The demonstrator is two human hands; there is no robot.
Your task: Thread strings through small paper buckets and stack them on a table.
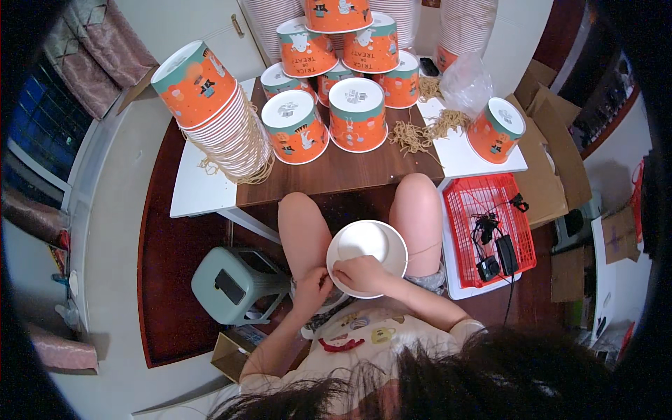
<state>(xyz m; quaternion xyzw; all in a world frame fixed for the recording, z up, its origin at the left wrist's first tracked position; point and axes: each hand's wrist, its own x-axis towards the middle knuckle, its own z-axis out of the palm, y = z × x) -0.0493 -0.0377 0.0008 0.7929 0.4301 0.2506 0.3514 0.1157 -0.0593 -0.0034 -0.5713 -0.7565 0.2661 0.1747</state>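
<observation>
- Head view: seated with knees at a low table with a brown wood-grain top [343,171] and white ends.
- Between the thighs, in the lap, opening upward: a round white-lined paper bucket [367,241].
- Left hand [313,288] at the bucket's left rim, fingers bent, thumb side close to the other hand's fingertips.
- Right hand [364,274] reaching across the opening, fingers curled together toward the same left rim. Cannot tell whether pinching rim or cord; fingertips too small to read.
- From the bucket's right rim, a thin tan cord [423,250] running out over the right thigh.
- On the table, upside down and piled in tiers: orange-and-green printed paper buckets [358,127]. Apart from these, at the right end, a lone inverted orange bucket [495,131].
- At the left end, a tall leaning nested stack of buckets [224,129], tan cords hanging about its lower part.
- Right of the piled buckets, loose tan cord bundles [413,136], near a crumpled clear plastic bag [467,82].
- Below the table's right end, a red plastic mesh basket [462,203] with black cables and adapters [505,253] inside.
- To the left, a grey-green plastic stool [208,280] with a flat black rectangular object [229,285] on top.
</observation>
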